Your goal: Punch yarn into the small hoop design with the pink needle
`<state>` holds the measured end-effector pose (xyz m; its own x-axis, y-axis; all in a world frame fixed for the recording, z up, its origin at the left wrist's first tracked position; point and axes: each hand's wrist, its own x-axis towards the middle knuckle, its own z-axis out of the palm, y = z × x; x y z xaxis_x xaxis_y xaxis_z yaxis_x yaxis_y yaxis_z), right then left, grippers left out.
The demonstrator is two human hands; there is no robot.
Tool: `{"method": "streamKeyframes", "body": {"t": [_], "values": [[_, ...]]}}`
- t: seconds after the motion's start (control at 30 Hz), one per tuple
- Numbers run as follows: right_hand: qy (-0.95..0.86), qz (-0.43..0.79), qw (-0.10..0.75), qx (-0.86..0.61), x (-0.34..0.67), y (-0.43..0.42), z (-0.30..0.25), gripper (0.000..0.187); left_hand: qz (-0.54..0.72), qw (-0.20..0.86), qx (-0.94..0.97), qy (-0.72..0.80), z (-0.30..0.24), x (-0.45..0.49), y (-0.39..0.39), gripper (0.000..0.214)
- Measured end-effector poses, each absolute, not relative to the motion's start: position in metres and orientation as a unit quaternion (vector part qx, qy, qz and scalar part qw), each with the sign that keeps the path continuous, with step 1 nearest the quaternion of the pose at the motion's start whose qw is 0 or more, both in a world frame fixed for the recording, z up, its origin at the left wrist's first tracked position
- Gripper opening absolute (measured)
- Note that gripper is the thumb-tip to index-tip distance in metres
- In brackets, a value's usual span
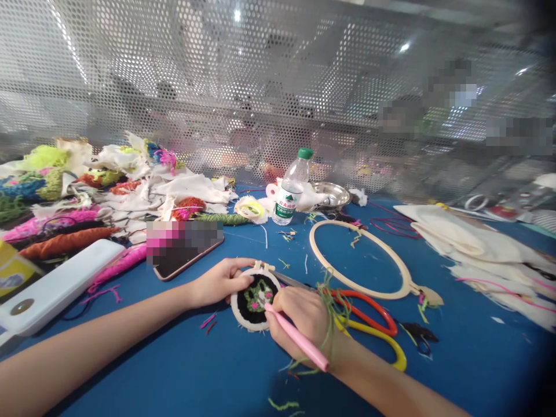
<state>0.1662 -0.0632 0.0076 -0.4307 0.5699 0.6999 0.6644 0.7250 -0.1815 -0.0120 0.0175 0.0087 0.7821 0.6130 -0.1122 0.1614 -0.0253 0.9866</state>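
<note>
Some fingers of your left hand [220,282] hide behind the small hoop [236,310] it grips over the bench [165,370]; your right hand [304,311], curled, grips a slanted pink tool [304,343], its tip indistinct.

1. A clear plastic bottle [287,204] with a green cap stands upright near a shiny metal bowl [333,196].
2. A phone [185,255] lies dark screen up.
3. To its left, a long white device [65,281] lies beside something yellow [15,269].
4. White cloth [473,237] lies piled on the right.
5. A perforated metal panel [260,75] rises behind the blue table [143,370].
</note>
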Motion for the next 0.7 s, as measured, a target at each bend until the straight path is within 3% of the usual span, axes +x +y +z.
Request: {"method": "streamKeyframes", "body": {"t": [0.5, 0.7], "values": [[-0.851, -0.048, 0.385, -0.355, 0.1649, -0.0692, 0.0153, 0.019, 0.182, 0.614, 0.701, 0.313, 0.0095, -0.0114, 0.0188, 0.041], [-0.819, 0.096, 0.359, -0.436, 0.1690, -0.0661, 0.0169, 0.015, 0.187, 0.627, 0.699, 0.291, 0.0057, -0.0132, 0.0200, 0.046]]}}
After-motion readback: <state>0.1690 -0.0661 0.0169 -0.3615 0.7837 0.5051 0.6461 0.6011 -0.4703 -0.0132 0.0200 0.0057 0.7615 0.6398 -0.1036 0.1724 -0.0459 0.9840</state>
